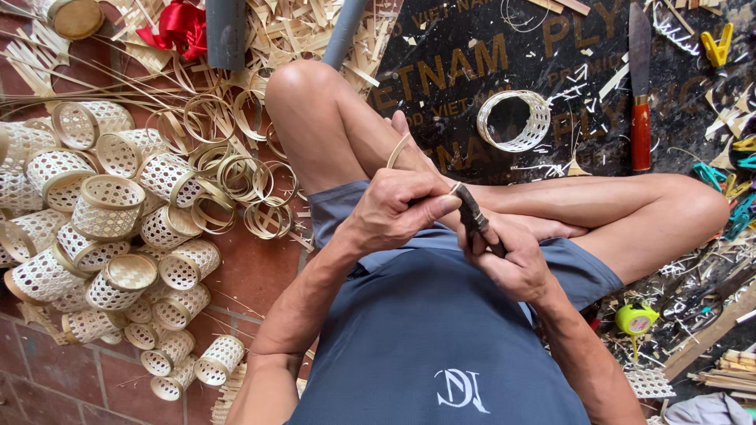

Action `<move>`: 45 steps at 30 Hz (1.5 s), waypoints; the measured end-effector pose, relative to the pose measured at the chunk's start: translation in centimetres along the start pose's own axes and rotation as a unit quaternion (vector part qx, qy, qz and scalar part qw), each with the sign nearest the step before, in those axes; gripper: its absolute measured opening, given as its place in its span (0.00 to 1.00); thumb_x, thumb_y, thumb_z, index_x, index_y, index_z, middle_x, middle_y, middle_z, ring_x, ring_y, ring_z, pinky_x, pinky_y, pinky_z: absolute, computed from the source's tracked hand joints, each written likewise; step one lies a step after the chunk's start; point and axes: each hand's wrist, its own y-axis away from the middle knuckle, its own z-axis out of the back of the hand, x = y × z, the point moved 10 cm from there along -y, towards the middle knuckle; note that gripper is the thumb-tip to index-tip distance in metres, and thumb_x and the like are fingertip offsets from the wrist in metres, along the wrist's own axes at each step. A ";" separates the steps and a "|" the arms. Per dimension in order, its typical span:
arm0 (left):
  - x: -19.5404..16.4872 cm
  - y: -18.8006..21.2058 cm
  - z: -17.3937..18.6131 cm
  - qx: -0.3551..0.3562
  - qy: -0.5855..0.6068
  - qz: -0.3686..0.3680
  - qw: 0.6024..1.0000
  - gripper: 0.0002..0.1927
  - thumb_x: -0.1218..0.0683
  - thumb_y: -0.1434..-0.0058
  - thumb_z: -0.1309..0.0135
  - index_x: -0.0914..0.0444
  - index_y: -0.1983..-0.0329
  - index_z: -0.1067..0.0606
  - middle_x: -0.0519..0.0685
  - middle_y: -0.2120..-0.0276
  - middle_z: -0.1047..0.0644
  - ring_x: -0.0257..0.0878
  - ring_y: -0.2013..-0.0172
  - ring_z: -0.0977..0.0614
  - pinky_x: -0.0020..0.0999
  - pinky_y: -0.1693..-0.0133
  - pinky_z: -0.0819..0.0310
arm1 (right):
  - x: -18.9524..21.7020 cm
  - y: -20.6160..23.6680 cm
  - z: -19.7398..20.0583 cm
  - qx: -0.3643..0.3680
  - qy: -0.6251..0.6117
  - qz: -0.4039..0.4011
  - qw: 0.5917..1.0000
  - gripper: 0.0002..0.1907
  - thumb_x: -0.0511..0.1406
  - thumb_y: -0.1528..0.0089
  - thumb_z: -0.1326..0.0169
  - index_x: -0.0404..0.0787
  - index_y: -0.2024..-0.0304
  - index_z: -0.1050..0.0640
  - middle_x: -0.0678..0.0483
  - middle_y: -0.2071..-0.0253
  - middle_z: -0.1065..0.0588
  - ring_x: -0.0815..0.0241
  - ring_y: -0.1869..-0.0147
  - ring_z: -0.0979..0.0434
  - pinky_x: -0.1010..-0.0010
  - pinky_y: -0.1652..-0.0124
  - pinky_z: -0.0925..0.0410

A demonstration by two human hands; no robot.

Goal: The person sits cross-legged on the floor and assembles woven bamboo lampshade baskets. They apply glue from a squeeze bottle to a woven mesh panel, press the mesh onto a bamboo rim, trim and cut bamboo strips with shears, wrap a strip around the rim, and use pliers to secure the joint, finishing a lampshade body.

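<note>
My right hand (512, 264) is closed around a small dark knife (476, 218) above my lap. My left hand (394, 211) pinches a thin bamboo strip (400, 149) against the knife's tip. Left of the knife sit woven baskets (106, 208); beyond it, a woven ring (514, 120).

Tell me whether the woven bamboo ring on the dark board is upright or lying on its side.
On its side. The woven bamboo ring rests on its curved wall on the dark board, and its round, empty opening faces sideways toward the camera.
</note>
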 end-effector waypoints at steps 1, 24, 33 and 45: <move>0.1 0.0 0.0 0.011 -0.004 0.001 1.000 0.07 0.56 0.30 0.42 0.67 0.58 0.22 0.52 0.70 0.20 0.40 0.70 0.18 0.33 0.65 0.25 | -0.7 0.4 -0.6 0.031 -0.100 -0.034 0.994 0.08 0.22 0.45 0.52 0.37 0.70 0.36 0.49 0.65 0.29 0.61 0.65 0.31 0.71 0.65 0.34; 14.4 5.1 2.3 -0.267 0.577 0.294 0.714 0.24 0.44 0.30 0.58 0.67 0.42 0.29 0.54 0.61 0.20 0.45 0.62 0.17 0.42 0.57 0.20 | 4.6 3.5 2.8 -0.146 0.320 0.228 0.908 0.11 0.20 0.46 0.47 0.33 0.68 0.35 0.39 0.60 0.24 0.45 0.62 0.22 0.61 0.61 0.28; 3.7 -0.4 10.7 -0.158 0.423 -0.029 0.892 0.14 0.55 0.19 0.50 0.68 0.38 0.27 0.47 0.65 0.21 0.31 0.71 0.24 0.23 0.67 0.30 | -0.2 1.1 5.0 -0.213 0.412 -0.014 0.886 0.12 0.19 0.42 0.50 0.29 0.56 0.28 0.38 0.49 0.25 0.39 0.50 0.22 0.55 0.51 0.29; 0.1 -3.3 -1.2 -0.001 0.022 0.029 0.999 0.07 0.61 0.26 0.46 0.68 0.48 0.24 0.47 0.66 0.21 0.31 0.66 0.19 0.24 0.59 0.26 | 8.9 0.2 2.9 -0.210 0.468 0.093 0.854 0.10 0.25 0.37 0.43 0.31 0.55 0.29 0.39 0.45 0.27 0.40 0.50 0.22 0.54 0.53 0.28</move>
